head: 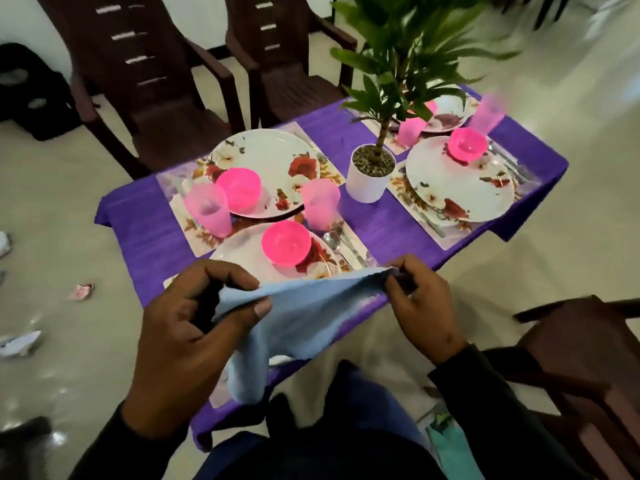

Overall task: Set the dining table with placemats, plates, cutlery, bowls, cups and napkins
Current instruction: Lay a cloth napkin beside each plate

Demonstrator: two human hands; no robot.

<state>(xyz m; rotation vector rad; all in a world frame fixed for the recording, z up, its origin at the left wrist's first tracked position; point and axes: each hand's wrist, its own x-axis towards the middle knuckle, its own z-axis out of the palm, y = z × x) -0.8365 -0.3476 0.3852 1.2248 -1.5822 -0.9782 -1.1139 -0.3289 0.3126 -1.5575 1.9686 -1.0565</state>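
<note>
Holding a blue napkin (304, 313) stretched above the near plate (242, 254), I pinch 1 edge in each grip: left hand (194, 327), right hand (419, 303). Napkin step; next I'd fold it and lay it beside that plate.

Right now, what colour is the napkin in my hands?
Light blue napkin, plain with no pattern, pinched between left hand and right hand; head view.

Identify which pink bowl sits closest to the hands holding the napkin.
The pink bowl on the nearest plate, just beyond the blue napkin. The other bowls sit on plates farther across the table.
</note>
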